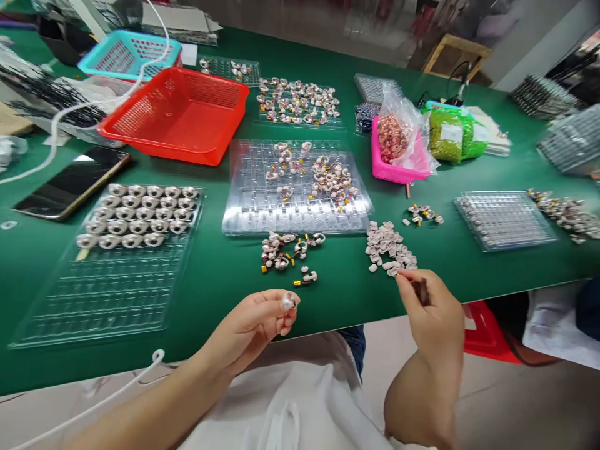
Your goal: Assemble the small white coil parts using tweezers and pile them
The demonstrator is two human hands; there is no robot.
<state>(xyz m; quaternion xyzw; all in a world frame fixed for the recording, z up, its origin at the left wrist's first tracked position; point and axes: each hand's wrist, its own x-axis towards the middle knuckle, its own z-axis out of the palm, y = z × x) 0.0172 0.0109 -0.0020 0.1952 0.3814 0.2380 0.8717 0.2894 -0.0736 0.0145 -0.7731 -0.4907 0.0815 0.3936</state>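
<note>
In the head view my left hand (255, 322) pinches a small shiny white and silver earphone part (289, 301) between thumb and finger. My right hand (434, 309) is closed, its thumb and fingertip at the near edge of a pile of small white plastic caps (385, 247). A dark stick-like tool (424, 291) is tucked in this hand; whether the fingertips also pinch a cap I cannot tell. Beyond my left hand lie a loose earphone piece with a yellow tab (305, 277) and a cluster of similar earphone pieces (277, 251).
A clear tray (126, 300) at left holds rows of silvery earphone shells (135, 215). Further off are stacked clear trays (262, 212), a red basket (187, 125), a pink basket (398, 172) and a phone (72, 181). A white cable (56, 128) crosses the left side.
</note>
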